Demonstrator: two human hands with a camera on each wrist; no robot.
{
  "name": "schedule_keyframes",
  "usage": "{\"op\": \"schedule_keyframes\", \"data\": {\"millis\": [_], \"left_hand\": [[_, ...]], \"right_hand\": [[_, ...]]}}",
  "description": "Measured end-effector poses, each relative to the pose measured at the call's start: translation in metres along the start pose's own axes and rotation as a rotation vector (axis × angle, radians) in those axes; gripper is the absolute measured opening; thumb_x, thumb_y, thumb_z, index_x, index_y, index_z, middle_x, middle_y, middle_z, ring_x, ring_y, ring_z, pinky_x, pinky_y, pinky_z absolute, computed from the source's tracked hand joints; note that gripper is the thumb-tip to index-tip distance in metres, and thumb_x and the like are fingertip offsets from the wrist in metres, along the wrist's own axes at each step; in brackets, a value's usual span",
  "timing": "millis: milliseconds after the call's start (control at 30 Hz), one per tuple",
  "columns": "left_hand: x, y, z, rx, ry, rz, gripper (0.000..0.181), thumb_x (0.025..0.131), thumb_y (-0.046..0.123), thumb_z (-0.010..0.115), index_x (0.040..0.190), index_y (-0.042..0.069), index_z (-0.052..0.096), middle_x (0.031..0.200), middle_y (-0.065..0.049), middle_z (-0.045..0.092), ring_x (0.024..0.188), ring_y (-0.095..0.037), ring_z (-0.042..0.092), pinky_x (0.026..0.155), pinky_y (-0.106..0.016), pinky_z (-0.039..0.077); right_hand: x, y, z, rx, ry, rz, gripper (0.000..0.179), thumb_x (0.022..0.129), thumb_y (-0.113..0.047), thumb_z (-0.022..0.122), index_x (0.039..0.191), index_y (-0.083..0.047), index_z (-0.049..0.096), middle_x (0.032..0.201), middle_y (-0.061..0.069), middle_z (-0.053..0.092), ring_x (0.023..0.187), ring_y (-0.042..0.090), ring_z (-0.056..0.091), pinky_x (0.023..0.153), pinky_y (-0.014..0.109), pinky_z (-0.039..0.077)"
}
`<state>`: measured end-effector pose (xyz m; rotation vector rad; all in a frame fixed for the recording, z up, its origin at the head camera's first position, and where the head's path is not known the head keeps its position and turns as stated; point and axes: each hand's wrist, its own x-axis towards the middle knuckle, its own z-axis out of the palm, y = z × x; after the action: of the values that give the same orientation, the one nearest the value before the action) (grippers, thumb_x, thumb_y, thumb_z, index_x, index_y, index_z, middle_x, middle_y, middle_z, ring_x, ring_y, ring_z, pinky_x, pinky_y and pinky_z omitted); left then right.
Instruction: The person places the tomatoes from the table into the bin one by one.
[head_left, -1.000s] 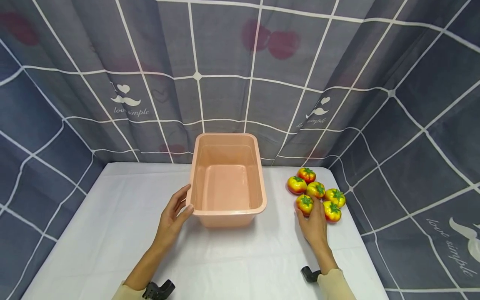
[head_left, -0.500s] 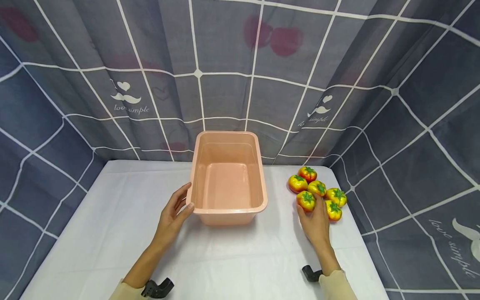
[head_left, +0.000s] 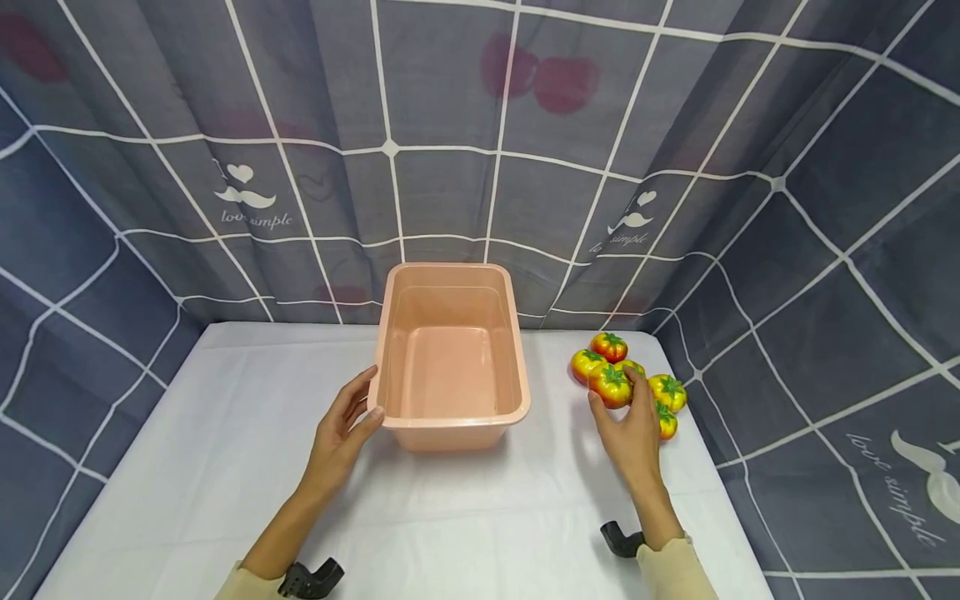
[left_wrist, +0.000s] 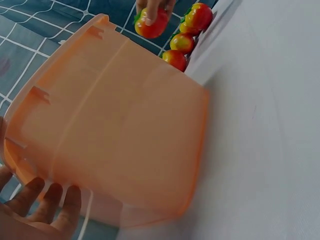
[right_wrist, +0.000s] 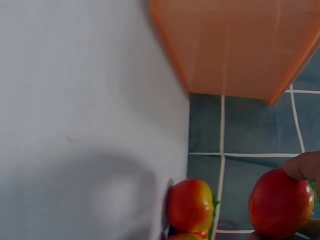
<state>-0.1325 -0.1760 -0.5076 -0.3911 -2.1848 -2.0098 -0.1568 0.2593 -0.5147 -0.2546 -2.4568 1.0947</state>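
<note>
My right hand (head_left: 632, 435) pinches a red-and-yellow tomato (head_left: 609, 385) with a green leafy top between thumb and fingers. In the right wrist view that tomato (right_wrist: 280, 204) is off the table, with a fingertip on its side. Several similar tomatoes (head_left: 667, 393) lie close together behind and beside the hand, some partly covered. My left hand (head_left: 337, 437) holds a peach-coloured plastic bin (head_left: 453, 422) at its near left corner, the thumb on the rim. In the left wrist view, fingers (left_wrist: 49, 202) lie against the bin's outer wall (left_wrist: 125, 125). The bin stands upright with nothing inside.
A white cloth covers the table (head_left: 465, 517). Behind and along both sides hangs a dark grid-patterned curtain (head_left: 450, 192), and the bin's far end stands near it. The tomatoes are at the table's right edge, apart from the bin.
My right hand has lifted the front tomato up from the group and slightly left; it now partly covers the tomato behind. The left hand and bin stay in place.
</note>
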Motion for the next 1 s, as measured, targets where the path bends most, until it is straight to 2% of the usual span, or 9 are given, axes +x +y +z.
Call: {"op": "schedule_keyframes", "data": {"millis": [167, 300, 667, 900, 1000], "left_hand": [[-0.001, 0.001, 0.0, 0.004, 0.014, -0.014, 0.062, 0.109, 0.004, 0.059, 0.167, 0.018, 0.041, 0.163, -0.018, 0.048, 0.14, -0.008, 0.058, 0.108, -0.012, 0.052], [0.0, 0.0, 0.0, 0.008, 0.009, -0.003, 0.063, 0.109, 0.004, 0.058, 0.167, 0.018, 0.04, 0.163, -0.018, 0.047, 0.14, -0.005, 0.057, 0.109, -0.011, 0.051], [0.0, 0.002, 0.001, -0.01, -0.002, 0.01, 0.065, 0.108, 0.003, 0.059, 0.168, 0.018, 0.039, 0.166, -0.017, 0.045, 0.142, -0.004, 0.055, 0.111, -0.011, 0.05], [0.0, 0.002, -0.001, -0.019, -0.003, 0.004, 0.064, 0.108, 0.003, 0.059, 0.168, 0.017, 0.038, 0.164, -0.017, 0.045, 0.142, -0.007, 0.056, 0.11, -0.012, 0.051], [0.0, 0.002, 0.0, -0.017, -0.002, 0.001, 0.064, 0.109, 0.003, 0.059, 0.168, 0.017, 0.038, 0.164, -0.017, 0.046, 0.141, -0.005, 0.056, 0.11, -0.012, 0.051]], "right_hand": [[0.002, -0.01, -0.004, 0.036, 0.057, -0.056, 0.072, 0.094, -0.024, 0.083, 0.155, -0.007, 0.049, 0.153, 0.021, 0.056, 0.144, 0.04, 0.054, 0.127, 0.062, 0.04], [0.003, -0.015, -0.006, 0.038, 0.057, -0.05, 0.072, 0.094, -0.026, 0.082, 0.156, -0.009, 0.049, 0.154, 0.02, 0.056, 0.143, 0.039, 0.054, 0.126, 0.062, 0.04], [0.002, -0.022, -0.007, 0.047, 0.047, -0.047, 0.072, 0.096, -0.028, 0.081, 0.156, -0.01, 0.048, 0.155, 0.02, 0.055, 0.142, 0.04, 0.054, 0.125, 0.063, 0.04], [0.002, -0.035, -0.002, 0.106, 0.053, -0.09, 0.073, 0.093, -0.025, 0.084, 0.155, -0.008, 0.049, 0.152, 0.02, 0.057, 0.132, 0.038, 0.058, 0.111, 0.05, 0.049], [0.001, -0.04, 0.001, 0.13, 0.045, -0.109, 0.073, 0.092, -0.023, 0.085, 0.155, -0.009, 0.05, 0.15, 0.018, 0.058, 0.132, 0.036, 0.059, 0.112, 0.051, 0.051]]}}
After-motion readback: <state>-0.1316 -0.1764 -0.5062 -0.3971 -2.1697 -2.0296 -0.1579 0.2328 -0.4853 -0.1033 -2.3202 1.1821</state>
